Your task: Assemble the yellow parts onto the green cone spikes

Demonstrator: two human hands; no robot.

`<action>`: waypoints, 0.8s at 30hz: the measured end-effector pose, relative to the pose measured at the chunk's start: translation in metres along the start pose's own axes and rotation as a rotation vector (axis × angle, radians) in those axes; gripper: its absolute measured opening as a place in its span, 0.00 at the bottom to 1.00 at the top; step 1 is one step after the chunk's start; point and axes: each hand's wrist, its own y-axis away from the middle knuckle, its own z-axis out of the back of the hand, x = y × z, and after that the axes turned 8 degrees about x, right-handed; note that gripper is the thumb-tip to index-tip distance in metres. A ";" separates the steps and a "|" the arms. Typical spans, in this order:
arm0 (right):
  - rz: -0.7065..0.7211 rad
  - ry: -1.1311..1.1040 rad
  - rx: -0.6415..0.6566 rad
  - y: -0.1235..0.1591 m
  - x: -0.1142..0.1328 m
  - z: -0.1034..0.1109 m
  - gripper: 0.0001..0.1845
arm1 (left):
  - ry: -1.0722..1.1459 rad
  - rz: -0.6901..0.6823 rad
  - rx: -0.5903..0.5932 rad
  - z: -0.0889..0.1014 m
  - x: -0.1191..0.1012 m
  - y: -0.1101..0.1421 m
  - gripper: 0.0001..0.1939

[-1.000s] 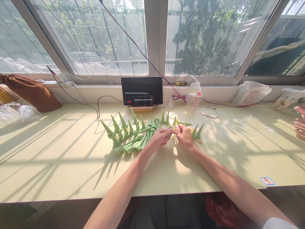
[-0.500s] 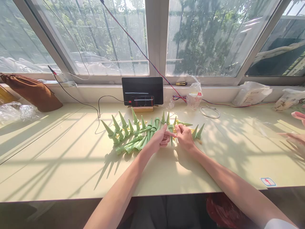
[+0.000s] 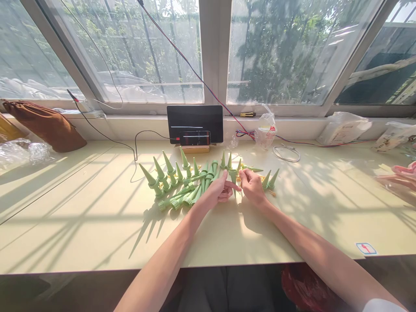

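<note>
Green cone (image 3: 233, 177), tip down, is in L hand (image 3: 218, 190), approx. mid-table (image 3: 214, 242); L fingers narrow round it, index stretched across front. R hand (image 3: 252, 186) just beside, thumb & index pinched; can't tell if anything's btwn them. L of cone: loose pile of green cones (image 3: 195, 194), w/ upright stacked cones (image 3: 156, 184) beside. Co-worker's hand (image 3: 401, 175) at far R edge. Further back: phone (image 3: 195, 138) in front of tablet (image 3: 195, 117), bagged cup (image 3: 266, 132) to R, then windows (image 3: 276, 52).
</note>
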 end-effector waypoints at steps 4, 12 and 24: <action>0.006 -0.020 0.014 0.001 0.002 0.001 0.21 | 0.011 -0.020 -0.020 -0.001 -0.001 0.000 0.39; 0.016 -0.069 0.055 0.003 0.004 0.000 0.19 | -0.006 -0.067 -0.068 -0.005 -0.005 0.006 0.38; 0.014 -0.085 0.106 0.003 0.002 -0.002 0.19 | -0.029 -0.111 -0.113 -0.005 -0.006 0.007 0.32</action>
